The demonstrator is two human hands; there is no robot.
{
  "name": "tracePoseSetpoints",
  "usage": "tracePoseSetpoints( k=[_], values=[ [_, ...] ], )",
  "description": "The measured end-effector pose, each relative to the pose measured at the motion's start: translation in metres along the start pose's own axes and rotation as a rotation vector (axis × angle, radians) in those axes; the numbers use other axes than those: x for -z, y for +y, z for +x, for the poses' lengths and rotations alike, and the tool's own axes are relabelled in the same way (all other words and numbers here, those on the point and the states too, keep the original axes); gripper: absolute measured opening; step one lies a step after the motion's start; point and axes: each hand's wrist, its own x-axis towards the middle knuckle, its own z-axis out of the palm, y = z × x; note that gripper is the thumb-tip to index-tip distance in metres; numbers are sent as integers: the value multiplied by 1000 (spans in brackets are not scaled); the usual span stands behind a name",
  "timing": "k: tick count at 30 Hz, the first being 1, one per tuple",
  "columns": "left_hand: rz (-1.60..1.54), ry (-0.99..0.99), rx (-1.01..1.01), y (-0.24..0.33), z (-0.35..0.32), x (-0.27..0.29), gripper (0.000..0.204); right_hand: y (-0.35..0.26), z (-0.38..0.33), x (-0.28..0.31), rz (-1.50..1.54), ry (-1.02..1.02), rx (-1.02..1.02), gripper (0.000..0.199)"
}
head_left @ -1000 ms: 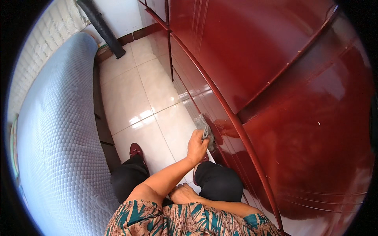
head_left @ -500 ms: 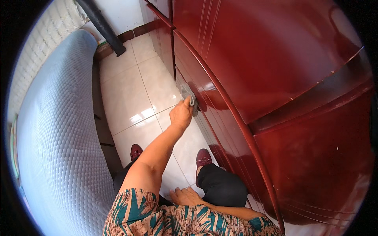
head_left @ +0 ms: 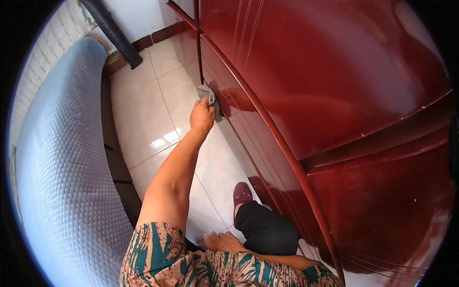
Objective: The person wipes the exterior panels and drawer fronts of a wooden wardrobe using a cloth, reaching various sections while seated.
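Far out along the glossy red wardrobe (head_left: 334, 86), a grey cloth (head_left: 208, 93) is being pressed against its lower panel by the left hand (head_left: 202, 117), fingers clamped on it. Nearer, the right hand (head_left: 224, 241) is being rested open on the knee, seemingly for balance.

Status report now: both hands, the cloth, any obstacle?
Left hand presses grey cloth on red wardrobe. Right hand rests on knee, empty. Nothing blocks the cloth.
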Motion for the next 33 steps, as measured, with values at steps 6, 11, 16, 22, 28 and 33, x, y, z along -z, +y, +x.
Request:
tracePoseSetpoints(
  k=[6,11,16,22,28,33],
  values=[
    [-309,36,39,-16,-96,-35,30,-8,10,8,54,-179,-107,38],
    [-457,-184,189,18,-220,-79,30,-6,11,20,88,-363,-173,41],
    [-424,-389,311,16,-247,-97,33,-3,7,4,58,-237,-136,30],
    [-333,-210,372,-11,-105,-88,43,-3,7,10,37,-196,-119,39],
    [-931,-154,416,-42,19,-67,58,0,-5,-16,-140,102,-26,40],
    [-1148,-193,389,-28,36,-37,61,1,-5,-23,-204,143,-43,46]
  ],
)
